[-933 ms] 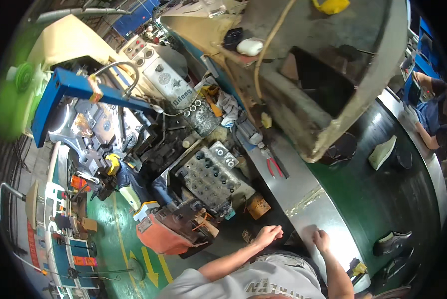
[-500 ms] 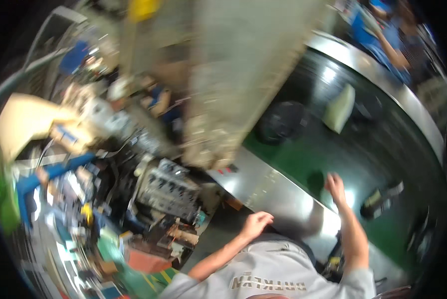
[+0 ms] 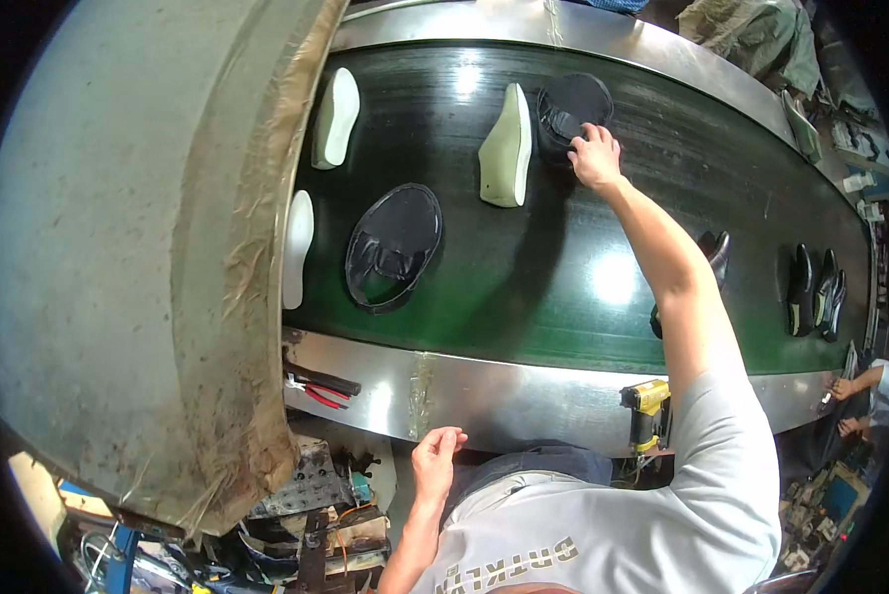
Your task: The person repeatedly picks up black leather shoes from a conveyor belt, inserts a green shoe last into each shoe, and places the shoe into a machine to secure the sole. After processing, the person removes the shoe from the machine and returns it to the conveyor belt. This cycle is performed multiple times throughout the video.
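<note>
Now our view has swung off the cluttered bench of a second ago and looks square down on the belt; that is the main change, along with our right arm, which was low near the steel rim and is now stretched far out. Nearest us, at six o'clock, our left hand (image 3: 436, 457) hangs by the steel rim (image 3: 523, 391) of the conveyor, fingers loosely curled, not gripping anything; it has hardly moved. At about nine o'clock from it, red-handled pliers (image 3: 317, 388) lie on the rim under the big grey hood (image 3: 117, 247). At three o'clock a yellow power tool (image 3: 646, 401) sits at the rim's edge. Farther out, on the dark green belt (image 3: 563, 287), a black oval shoe upper (image 3: 395, 246) lies flat at mid-belt, with a pale sole (image 3: 298, 247) at its nine o'clock, half under the hood. Beyond, toward twelve, two more pale soles: one (image 3: 336, 117) at upper left, another (image 3: 507, 145) near centre. Just at that one's three o'clock lies a second black shoe upper (image 3: 568, 111), and our right hand (image 3: 597, 155) rests on its near edge, fingers spread and pressing down; whether they pinch it we cannot tell. We judge the reach has landed and the piece is about to be taken. Dark finished shoes (image 3: 811, 289) stand at three o'clock, far right.
</note>
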